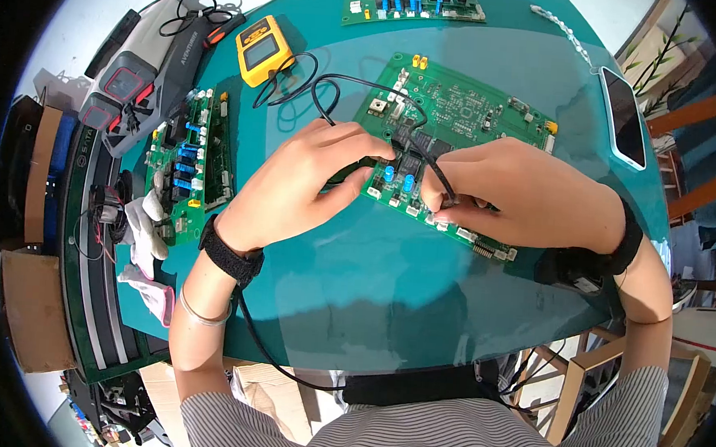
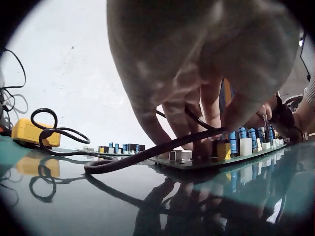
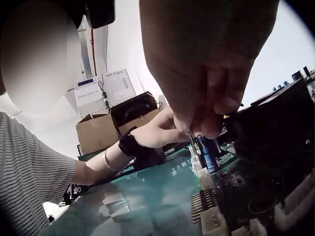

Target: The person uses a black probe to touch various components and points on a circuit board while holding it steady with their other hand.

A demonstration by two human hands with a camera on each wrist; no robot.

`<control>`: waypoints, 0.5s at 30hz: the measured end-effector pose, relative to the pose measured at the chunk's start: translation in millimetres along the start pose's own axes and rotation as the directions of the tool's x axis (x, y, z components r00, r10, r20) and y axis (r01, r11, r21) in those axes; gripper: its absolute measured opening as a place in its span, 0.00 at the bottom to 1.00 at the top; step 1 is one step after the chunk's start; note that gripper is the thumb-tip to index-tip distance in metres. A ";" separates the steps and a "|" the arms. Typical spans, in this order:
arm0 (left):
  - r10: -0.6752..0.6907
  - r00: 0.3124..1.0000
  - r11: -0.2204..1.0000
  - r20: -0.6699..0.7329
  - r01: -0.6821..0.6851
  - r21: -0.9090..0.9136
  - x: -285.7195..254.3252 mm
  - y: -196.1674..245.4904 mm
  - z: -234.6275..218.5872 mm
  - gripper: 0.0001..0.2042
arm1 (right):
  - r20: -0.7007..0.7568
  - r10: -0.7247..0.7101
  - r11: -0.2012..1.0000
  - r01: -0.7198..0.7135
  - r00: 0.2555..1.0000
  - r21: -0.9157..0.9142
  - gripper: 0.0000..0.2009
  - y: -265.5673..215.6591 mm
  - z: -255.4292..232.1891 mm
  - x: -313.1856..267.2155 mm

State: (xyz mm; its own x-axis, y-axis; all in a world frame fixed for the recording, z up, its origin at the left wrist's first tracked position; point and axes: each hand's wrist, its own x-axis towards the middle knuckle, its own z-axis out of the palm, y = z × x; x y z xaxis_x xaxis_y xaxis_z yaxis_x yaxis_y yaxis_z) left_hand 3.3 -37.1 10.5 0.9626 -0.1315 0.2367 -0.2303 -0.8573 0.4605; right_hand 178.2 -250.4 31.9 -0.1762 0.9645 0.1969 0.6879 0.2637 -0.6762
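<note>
A green circuit board (image 1: 472, 107) lies on the table, with blue cylindrical components (image 1: 409, 182) and white connectors along its near edge. My right hand (image 1: 532, 189) pinches the end of a black test lead (image 1: 439, 175) over that edge; a thin metal tip (image 3: 191, 135) shows below the fingers in the right wrist view. At the board's left side my left hand (image 1: 308, 175) curls thumb and fingers around a black cable (image 2: 157, 150), fingertips down at the board. Its grip is partly hidden. The cables loop back to a yellow handheld meter (image 1: 263, 51).
Another board (image 1: 185, 164) stands at the left beside white gloves (image 1: 146, 231) and a grey-black instrument case (image 1: 150, 75). A third board (image 1: 412, 1) lies at the far edge. A phone (image 1: 624, 117) with a beaded strap is at the right.
</note>
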 end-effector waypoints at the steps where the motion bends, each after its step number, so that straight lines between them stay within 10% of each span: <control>1: 0.000 1.000 1.000 0.001 0.000 -0.001 0.1 0.4 0.0 0.14 | 0.018 0.022 1.000 -0.022 1.000 -0.007 0.04 0.8 0.3 -0.2; 15: 0.055 0.996 0.998 -0.069 -0.055 -0.008 0.6 -3.1 4.4 0.14 | 0.035 0.031 0.998 -0.033 0.999 0.058 0.05 5.5 -1.1 0.1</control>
State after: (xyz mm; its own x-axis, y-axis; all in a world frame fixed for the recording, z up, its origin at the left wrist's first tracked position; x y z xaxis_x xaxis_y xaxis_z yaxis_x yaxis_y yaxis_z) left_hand 5.3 -36.7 5.5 0.9365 -0.1436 0.3199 -0.2844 -0.8445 0.4537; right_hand 182.7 -248.9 29.0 -0.1787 0.9723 0.1508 0.6515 0.2318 -0.7224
